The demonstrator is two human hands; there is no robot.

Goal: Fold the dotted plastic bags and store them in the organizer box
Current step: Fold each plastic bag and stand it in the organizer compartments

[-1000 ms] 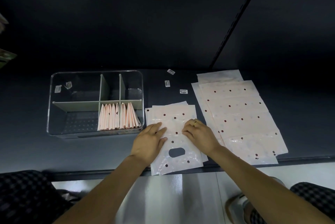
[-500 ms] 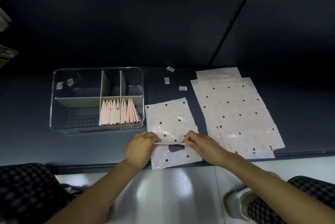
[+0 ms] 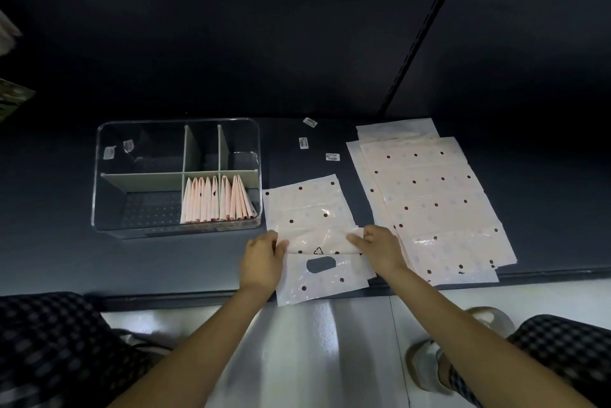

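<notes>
Both hands pinch the bag (image 3: 317, 242) mid-fold on the table (image 3: 198, 259), left hand (image 3: 263, 260) on its left edge, right hand (image 3: 380, 247) on its right. The box (image 3: 177, 176) sits just left of it with folded bags (image 3: 216, 199) in its front right slot, and the stack (image 3: 429, 199) lies to the right.

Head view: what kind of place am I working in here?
Probably a shop or stockroom shelf, though I can't be sure: a dark shelf with a slotted upright behind, small barcode labels on it, and a stack of bags awaiting folding.
</notes>
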